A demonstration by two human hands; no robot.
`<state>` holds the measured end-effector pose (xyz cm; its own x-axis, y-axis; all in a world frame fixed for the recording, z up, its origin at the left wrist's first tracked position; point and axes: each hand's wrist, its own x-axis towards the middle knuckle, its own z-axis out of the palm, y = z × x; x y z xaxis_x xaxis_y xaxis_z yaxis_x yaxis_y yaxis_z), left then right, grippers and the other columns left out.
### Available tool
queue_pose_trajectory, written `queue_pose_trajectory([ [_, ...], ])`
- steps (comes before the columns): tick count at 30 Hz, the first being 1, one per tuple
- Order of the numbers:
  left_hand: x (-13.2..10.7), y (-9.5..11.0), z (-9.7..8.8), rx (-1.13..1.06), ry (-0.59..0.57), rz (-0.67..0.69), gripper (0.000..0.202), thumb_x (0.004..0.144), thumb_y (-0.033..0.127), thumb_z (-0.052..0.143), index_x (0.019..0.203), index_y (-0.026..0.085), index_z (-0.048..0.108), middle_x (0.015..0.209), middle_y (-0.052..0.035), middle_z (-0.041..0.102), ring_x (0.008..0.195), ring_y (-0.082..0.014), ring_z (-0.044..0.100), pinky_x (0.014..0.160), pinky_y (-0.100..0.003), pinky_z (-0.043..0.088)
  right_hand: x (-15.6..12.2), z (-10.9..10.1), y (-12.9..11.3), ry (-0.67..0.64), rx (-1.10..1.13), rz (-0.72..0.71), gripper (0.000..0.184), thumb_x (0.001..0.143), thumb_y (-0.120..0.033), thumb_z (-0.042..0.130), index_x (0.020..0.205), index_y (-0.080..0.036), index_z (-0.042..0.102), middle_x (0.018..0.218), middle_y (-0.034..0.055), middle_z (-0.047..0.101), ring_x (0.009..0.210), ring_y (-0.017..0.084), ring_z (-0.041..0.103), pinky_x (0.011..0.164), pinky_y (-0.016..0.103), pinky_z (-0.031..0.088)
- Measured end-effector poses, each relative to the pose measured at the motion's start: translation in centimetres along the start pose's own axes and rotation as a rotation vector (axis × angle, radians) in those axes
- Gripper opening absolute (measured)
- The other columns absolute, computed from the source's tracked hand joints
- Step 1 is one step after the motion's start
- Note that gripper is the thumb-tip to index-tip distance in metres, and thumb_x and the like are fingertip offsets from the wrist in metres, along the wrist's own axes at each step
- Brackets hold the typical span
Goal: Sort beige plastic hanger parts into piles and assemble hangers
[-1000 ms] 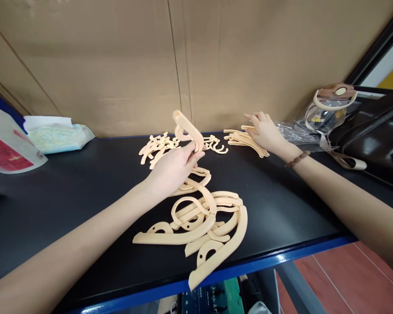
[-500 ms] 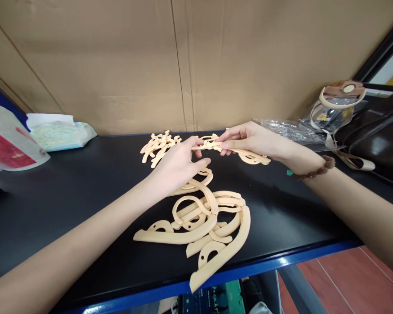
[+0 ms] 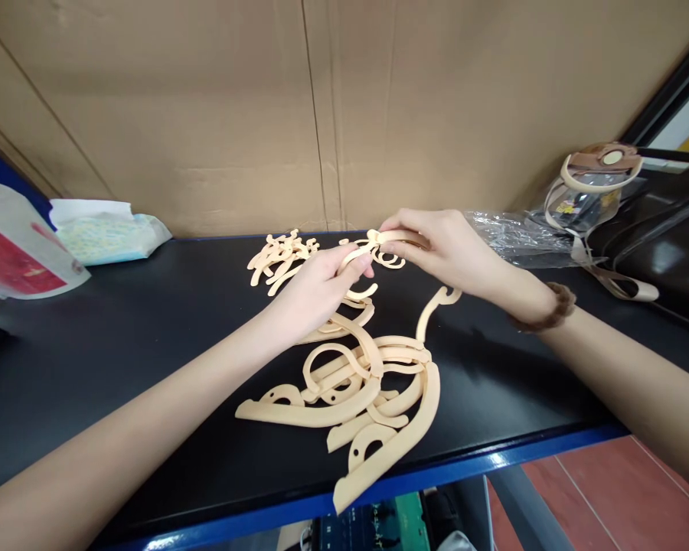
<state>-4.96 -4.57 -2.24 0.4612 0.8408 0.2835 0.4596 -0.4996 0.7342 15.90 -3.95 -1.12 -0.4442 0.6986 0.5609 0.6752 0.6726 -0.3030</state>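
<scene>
Between my hands is a beige plastic folding clothes hanger (image 3: 374, 238), held above the table with its two arms meeting at a middle joint. My left hand (image 3: 321, 285) pinches one arm between thumb and fingers. The other arm is gripped by my right hand (image 3: 451, 246), thumb below and fingers on top. Directly in front of me lies a loose heap of beige hangers (image 3: 373, 367), overlapping, some reaching the table's front edge. A curved hook piece (image 3: 432, 310) rests at the heap's right side. Behind my left hand sits a pile of small beige hook pieces (image 3: 284, 256).
A cardboard wall (image 3: 218, 115) closes off the back of the black table (image 3: 166, 329). A tissue pack (image 3: 109, 233) and a white-and-red container (image 3: 23, 245) stand at left. At right are crumpled clear plastic (image 3: 517, 239), a clear bottle (image 3: 594, 191) and a black bag (image 3: 671, 229).
My right hand has turned and risen slightly, and the hanger between my hands now bends upward at its joint. A hook piece now shows beside the front heap.
</scene>
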Motion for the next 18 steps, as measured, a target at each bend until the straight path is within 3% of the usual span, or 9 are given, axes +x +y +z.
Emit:
queue_pose_trajectory([
  [4,-0.2,0.6,0.6,-0.191,-0.049,-0.013,0.038,0.098,0.039,0.037,0.07,0.02,0.054,0.059,0.0043,0.035,0.054,-0.0117,0.032,0.057,-0.027,0.027,-0.7,0.2,-0.5,-0.02,-0.452,-0.145,0.036,0.102,-0.037,0.032,0.105,-0.022,0.065,0.086,0.004,0.065,0.064,0.014,0.05,0.058,0.03,0.028],
  [7,0.0,1.1,0.7,-0.119,0.02,0.016,0.04,0.098,0.038,0.037,0.065,0.02,0.051,0.057,0.0036,0.038,0.054,-0.0124,0.036,0.058,-0.027,0.028,-0.7,0.0,0.0,-0.027,-0.48,-0.185,0.035,0.102,-0.033,0.031,0.11,-0.023,0.063,0.081,0.0026,0.061,0.06,0.013,0.045,0.056,0.029,0.025],
  [10,0.8,0.7,0.4,0.126,0.078,0.126,0.037,0.097,0.036,0.038,0.067,0.021,0.051,0.057,0.0026,0.044,0.057,-0.014,0.042,0.06,-0.028,0.027,-0.2,-0.4,1.1,-0.029,-0.241,-0.128,0.038,0.102,-0.04,0.033,0.098,-0.021,0.067,0.071,0.0004,0.06,0.058,0.011,0.047,0.058,0.027,0.031],
  [13,2.5,-0.7,-0.2,0.33,0.137,0.185,0.032,0.096,0.034,0.043,0.068,0.021,0.052,0.058,0.0016,0.048,0.057,-0.015,0.041,0.06,-0.029,0.024,0.3,-1.2,3.0,0.024,0.153,0.103,0.044,0.098,-0.051,0.039,0.086,-0.02,0.067,0.059,-0.0019,0.058,0.045,0.009,0.042,0.052,0.025,0.035],
  [16,5.0,-2.4,-0.6,0.2,0.107,0.055,0.036,0.094,0.033,0.045,0.062,0.019,0.053,0.061,-0.0012,0.052,0.061,-0.015,0.045,0.062,-0.027,0.029,0.7,-2.1,4.8,0.152,0.536,0.329,0.041,0.092,-0.056,0.049,0.087,-0.019,0.066,0.062,-0.0013,0.061,0.041,0.008,0.037,0.04,0.024,0.029],
  [18,6.8,-3.2,-0.7,0.131,0.057,-0.007,0.033,0.094,0.039,0.044,0.073,0.018,0.06,0.07,-0.0031,0.059,0.061,-0.0143,0.05,0.059,-0.026,0.034,0.9,-2.5,5.4,0.217,0.632,0.436,0.037,0.091,-0.053,0.054,0.084,-0.019,0.067,0.054,-0.004,0.051,0.041,0.007,0.032,0.037,0.023,0.023],
])
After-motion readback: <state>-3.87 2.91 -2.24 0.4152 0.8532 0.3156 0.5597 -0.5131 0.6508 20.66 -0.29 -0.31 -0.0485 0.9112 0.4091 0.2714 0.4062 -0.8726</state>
